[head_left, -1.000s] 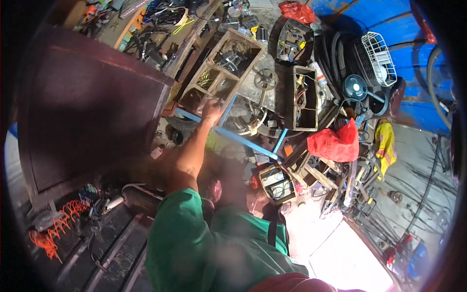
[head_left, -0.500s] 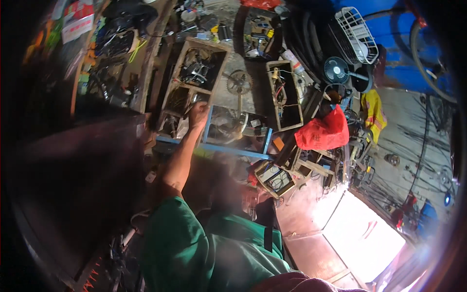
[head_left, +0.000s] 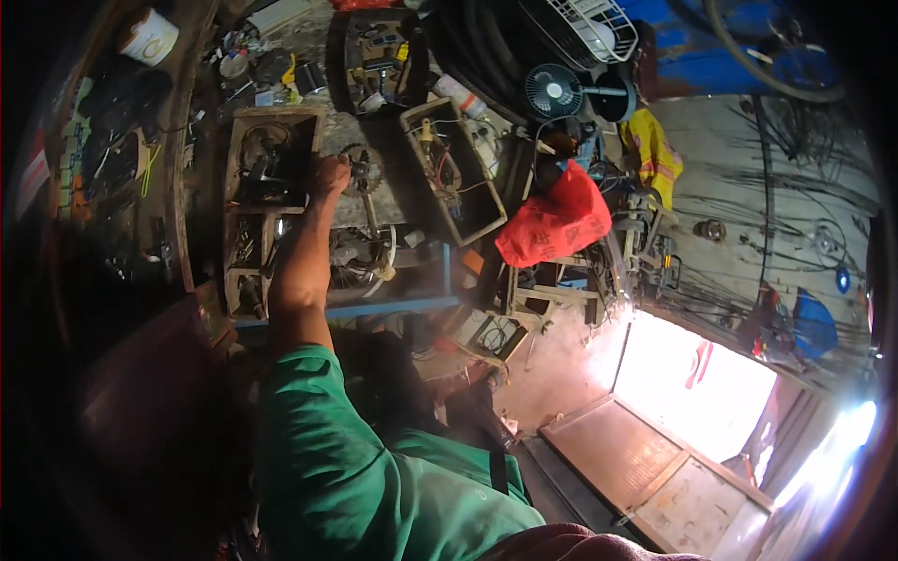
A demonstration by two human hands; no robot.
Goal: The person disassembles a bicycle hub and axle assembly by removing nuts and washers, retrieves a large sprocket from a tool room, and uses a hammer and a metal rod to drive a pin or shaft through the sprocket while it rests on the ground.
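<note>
My left hand [head_left: 331,175] is closed in a fist at the left edge of a toothed chainring [head_left: 367,170], whose crank arm points toward me. What the fingers hold, if anything, is hidden. Close by on the left is a wooden box [head_left: 316,126] divided into compartments. Dark metal parts [head_left: 267,173] lie in its far compartment, and smaller pieces fill the nearer ones. My forearm passes over the box's near right side. My right hand does not show.
A second wooden tray [head_left: 486,224] with wires stands right of the chainring. Beyond it are a red bag [head_left: 561,220], a small fan [head_left: 552,91] and a white wire basket [head_left: 594,33]. A blue metal bar [head_left: 398,306] runs along the near side of the bench.
My left hand has moved from a near compartment of the wooden box, away from me, to the chainring's edge. The whole view has shifted, with the bench now further left.
</note>
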